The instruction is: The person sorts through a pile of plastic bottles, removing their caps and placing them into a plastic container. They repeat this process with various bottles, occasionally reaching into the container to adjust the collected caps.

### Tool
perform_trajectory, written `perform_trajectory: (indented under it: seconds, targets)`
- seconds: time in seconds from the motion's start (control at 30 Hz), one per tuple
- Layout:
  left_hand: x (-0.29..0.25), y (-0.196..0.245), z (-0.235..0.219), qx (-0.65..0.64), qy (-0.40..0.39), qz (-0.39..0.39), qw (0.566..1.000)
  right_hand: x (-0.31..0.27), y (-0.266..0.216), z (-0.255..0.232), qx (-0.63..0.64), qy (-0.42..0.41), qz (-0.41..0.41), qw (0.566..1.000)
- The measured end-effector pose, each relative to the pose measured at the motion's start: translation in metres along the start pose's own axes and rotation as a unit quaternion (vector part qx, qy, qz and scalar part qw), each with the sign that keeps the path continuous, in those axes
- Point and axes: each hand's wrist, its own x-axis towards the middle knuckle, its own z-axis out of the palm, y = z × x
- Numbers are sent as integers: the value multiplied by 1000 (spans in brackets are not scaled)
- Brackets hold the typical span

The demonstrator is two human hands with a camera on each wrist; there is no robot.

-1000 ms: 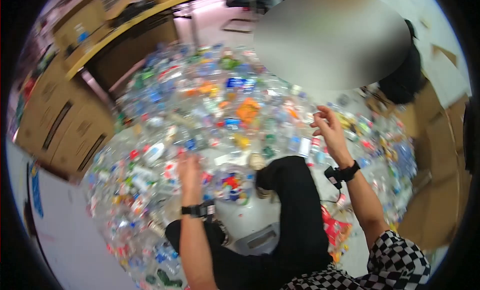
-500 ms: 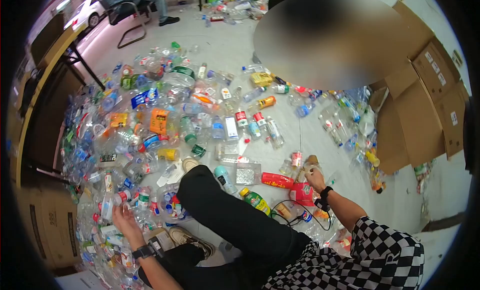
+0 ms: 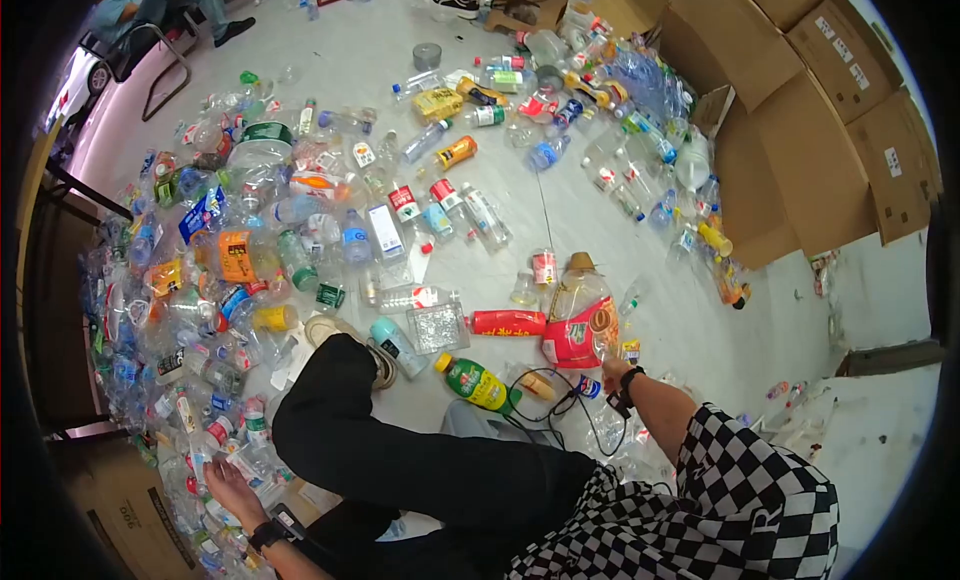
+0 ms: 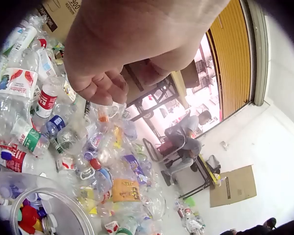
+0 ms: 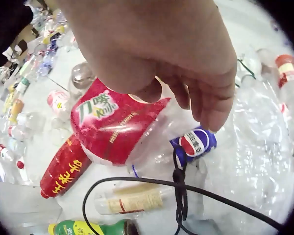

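One large oil jug (image 3: pixel 580 332) with a red "Knife" label lies on the floor (image 3: pixel 715 330), its neck pointing away from the person. The right hand (image 3: pixel 617 370) is at its near right edge, fingers (image 5: pixel 220 105) bent loosely downward with a gap to the thumb and nothing seen pinched; whether they touch the jug, I cannot tell.

Around the jug are one Pepsi-labelled bottle (image 5: pixel 193 143) below the fingertips, one red bottle with yellow lettering (image 3: pixel 507 323), one clear bottle with a cream label (image 5: pixel 134 199), one green bottle with a yellow cap (image 3: pixel 473 382) and one looping black cable (image 5: pixel 137 179). Leftward come one clear plastic box (image 3: pixel 438 327), one pale blue bottle (image 3: pixel 398 347) and one beige shoe (image 3: pixel 340 330).

The left hand (image 3: pixel 235 492) is over a heap of bottles (image 3: pixel 235 255), too many to count; its fingers (image 4: pixel 105 90) are loosely bent, side by side, gripping nothing visible.

Floor shows right of the jug and runs forward between this heap and a second heap (image 3: pixel 650 90), which is edged by cardboard (image 3: pixel 800 170). One grey tape roll (image 3: pixel 427 56) sits in that gap.
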Motion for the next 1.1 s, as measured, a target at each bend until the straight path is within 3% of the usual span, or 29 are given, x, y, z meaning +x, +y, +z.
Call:
perform_trajectory:
  seconds: [0.07,0.1,0.13,0.33,0.4,0.47,0.5,0.53,0.67,0.73,0.8,0.83,0.93,0.97,1.03,1.1]
  targets:
    - [-1,1,-1,4,4,-9,1000,-57,-1,22,30,27,23,999]
    - [-3,1,-4,8,9,-17,1000,-157,-40,36,-129,-45,-13,990]
    - [-6,2,-3,14,10,-18,1000,-65,2,46,-157,-30,52,986]
    - [-11,0,-14,19,21,-41,999,-64,19,78,-247,-54,4,968]
    - [-23,5,-7,5,51,-54,997,-84,17,80,-136,-82,-74,985]
    - [-15,-2,-20,3,43,-54,998,-68,15,82,-141,-66,-52,986]
    - [-13,-4,-26,-3,33,-54,998,-24,30,81,-345,-39,-188,919]
    - [-17,-3,-26,0,37,-53,998,1,40,81,-527,-11,-313,790]
    - [-29,-3,-32,28,56,-51,997,-60,-4,77,-529,10,-226,818]
    - [-34,-4,-40,97,28,-25,995,-71,-14,74,-564,-2,-261,784]
    - [-41,-4,-44,102,45,-21,994,-72,-22,67,-666,-107,-260,691]
    - [-40,-7,-49,98,43,-24,994,-76,-25,67,-671,-113,-260,685]
    - [-50,-6,-40,100,66,-29,992,-95,-38,72,-760,-124,-201,606]
    - [-51,-7,-40,112,49,-25,992,-98,-39,72,-764,-129,-204,598]
    - [-57,-5,-38,144,30,-16,989,-106,-41,72,-752,-117,-187,621]
    - [-65,-1,-22,158,26,-6,987,-93,-33,76,-765,-118,-190,604]
